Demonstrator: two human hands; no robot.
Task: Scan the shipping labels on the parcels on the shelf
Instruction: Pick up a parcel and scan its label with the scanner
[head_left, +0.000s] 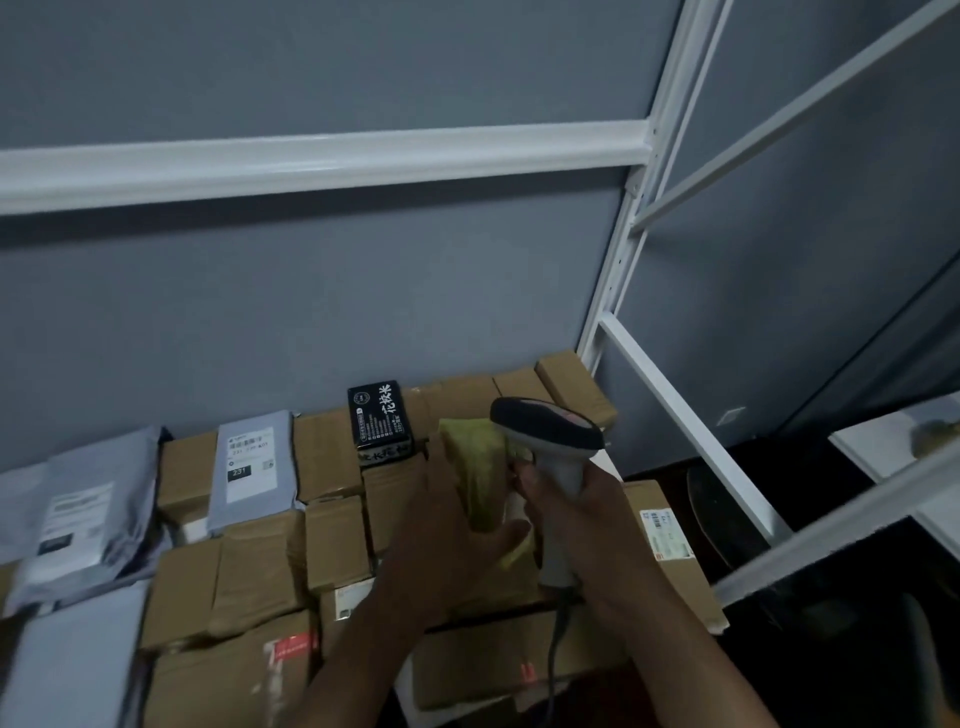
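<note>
Parcels (332, 525) crowd the shelf (670, 415), labels mostly hidden. Our left hand (457, 525) grasps a yellow parcel (480, 467), probably tilting it to expose its label; our right hand (569, 512) grips the scanner (550, 431) just beside it.

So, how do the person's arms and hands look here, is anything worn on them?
Both forearms are bare as far as the picture shows: no sleeves, no gloves. The left hand and the right hand show no ring, watch or bracelet that I can make out, though the light is dim.
</note>
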